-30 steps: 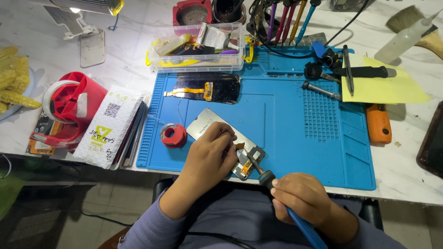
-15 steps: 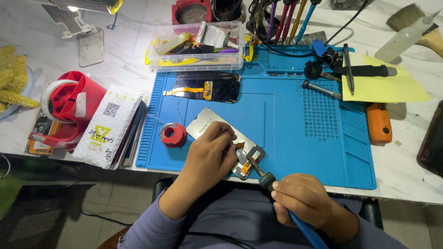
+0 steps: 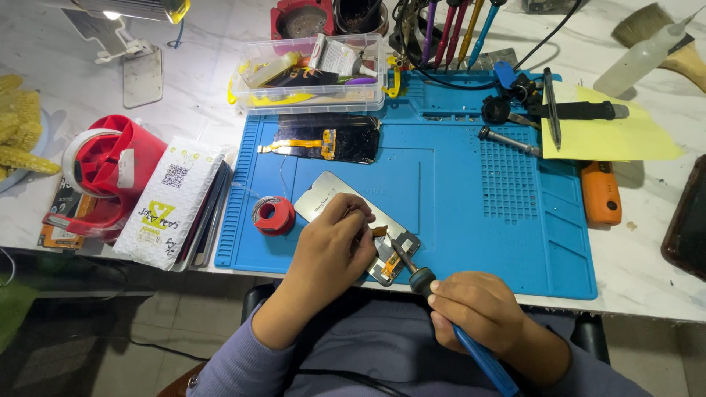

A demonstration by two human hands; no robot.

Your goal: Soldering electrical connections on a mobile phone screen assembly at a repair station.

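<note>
Soldering iron (image 3: pixel 441 309) clamped in right hand (image 3: pixel 478 312); left hand (image 3: pixel 331 250) pins phone panel (image 3: pixel 331 198).

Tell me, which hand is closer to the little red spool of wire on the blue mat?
The left hand. It rests on the phone panel just right of the red spool, not touching it. The right hand holds the soldering iron farther right, off the mat's near edge.

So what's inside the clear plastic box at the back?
The clear box holds a jumble: a yellowish bottle lying down, a white tube, and yellow and purple bits along the bottom. Whatever lies under that pile is covered.
</note>
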